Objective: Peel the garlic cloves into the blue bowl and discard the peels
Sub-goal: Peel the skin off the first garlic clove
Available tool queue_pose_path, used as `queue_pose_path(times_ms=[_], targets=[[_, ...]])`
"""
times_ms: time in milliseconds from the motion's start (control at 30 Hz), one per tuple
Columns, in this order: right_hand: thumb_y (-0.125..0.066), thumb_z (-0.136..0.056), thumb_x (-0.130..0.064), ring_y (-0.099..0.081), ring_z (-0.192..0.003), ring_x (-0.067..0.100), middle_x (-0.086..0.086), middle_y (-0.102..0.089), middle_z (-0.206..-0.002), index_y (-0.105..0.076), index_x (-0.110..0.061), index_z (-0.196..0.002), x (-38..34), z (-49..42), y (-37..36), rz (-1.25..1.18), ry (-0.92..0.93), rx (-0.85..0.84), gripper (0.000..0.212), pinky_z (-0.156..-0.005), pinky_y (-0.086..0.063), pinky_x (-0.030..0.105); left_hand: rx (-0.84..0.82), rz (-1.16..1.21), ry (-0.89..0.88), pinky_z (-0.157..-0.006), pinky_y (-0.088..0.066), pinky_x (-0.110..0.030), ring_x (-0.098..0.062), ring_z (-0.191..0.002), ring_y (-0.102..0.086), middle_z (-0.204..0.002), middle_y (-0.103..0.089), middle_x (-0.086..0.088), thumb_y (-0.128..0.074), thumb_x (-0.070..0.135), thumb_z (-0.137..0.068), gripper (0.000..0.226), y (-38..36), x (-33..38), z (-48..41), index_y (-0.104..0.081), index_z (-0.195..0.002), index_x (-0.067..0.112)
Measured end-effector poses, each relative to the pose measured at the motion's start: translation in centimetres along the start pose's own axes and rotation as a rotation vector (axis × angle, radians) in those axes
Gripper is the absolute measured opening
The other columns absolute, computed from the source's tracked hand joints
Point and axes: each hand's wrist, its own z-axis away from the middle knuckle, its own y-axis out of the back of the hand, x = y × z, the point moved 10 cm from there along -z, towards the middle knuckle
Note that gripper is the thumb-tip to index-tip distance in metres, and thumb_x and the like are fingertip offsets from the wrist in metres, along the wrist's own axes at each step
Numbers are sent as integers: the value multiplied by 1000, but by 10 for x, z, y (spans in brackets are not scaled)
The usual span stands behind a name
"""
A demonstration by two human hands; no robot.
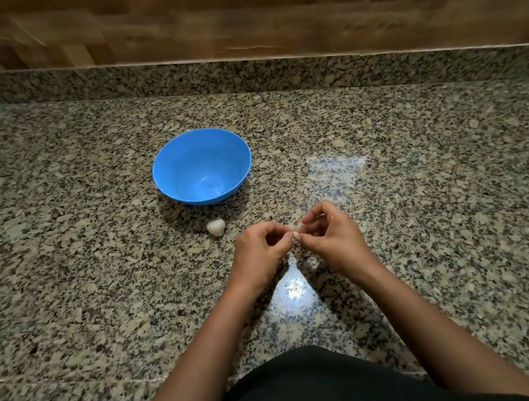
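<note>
Above the near middle of the speckled grey granite counter [92, 262], the person's left hand [257, 253] and right hand [331, 235] meet fingertip to fingertip, each grip pinching a small pale garlic clove [295, 235] held between them, with the fingers of both hands curled around it. A white garlic bulb [216, 227] lies on the counter just left of and a little beyond the left hand, near the round blue plastic bowl [202, 166], which stands upright farther back, left of centre. Beyond the counter rises a brown wood-patterned wall [227, 15].
</note>
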Motion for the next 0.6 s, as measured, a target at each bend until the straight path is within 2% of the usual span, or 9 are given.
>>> queue_pose_path(times_ms=[133,233,367,500,600], targets=[[-68,-81,-3,-62,-81,17,9,-63,-89,-51,-16,-88,-1,0,0,-16,-5,-9,22,-73,-57,30,-20,130,46,-67,-53,-18,-9,-72,-63,-79,-69,1,-70,16,-83,4,-1,-4,-1,-70,-84,20],[-67,-82,-1,-62,-80,16,9,-63,-89,-51,-17,-87,-2,0,0,-8,9,-24,23,-72,-56,30,-50,227,77,-66,-52,-18,-7,-71,-63,-77,-69,2,-70,13,-82,10,-3,-5,0,-69,-80,22],[-67,-82,0,-61,-78,15,7,-62,-87,-51,-18,-86,-6,1,0,12,38,-26,24,-71,-56,30,-44,149,71,-67,-52,-20,-7,-70,-61,-78,-68,1,-70,15,-82,5,-2,-3,-1,-68,-81,20],[-66,-82,-1,-61,-77,14,6,-62,-86,-52,-16,-85,-7,1,0,13,44,-7,21,-70,-56,27,21,40,53,-60,-48,-13,-6,-67,-58,-76,-64,2,-68,17,-84,4,-3,0,-2,-66,-85,14],[-67,-81,1,-63,-78,16,8,-65,-87,-57,-10,-87,2,0,0,-116,-19,-15,16,-70,-55,24,7,146,149,-63,-48,-25,-13,-66,-55,-74,-63,-2,-67,16,-84,8,-9,-13,-4,-64,-84,9]])
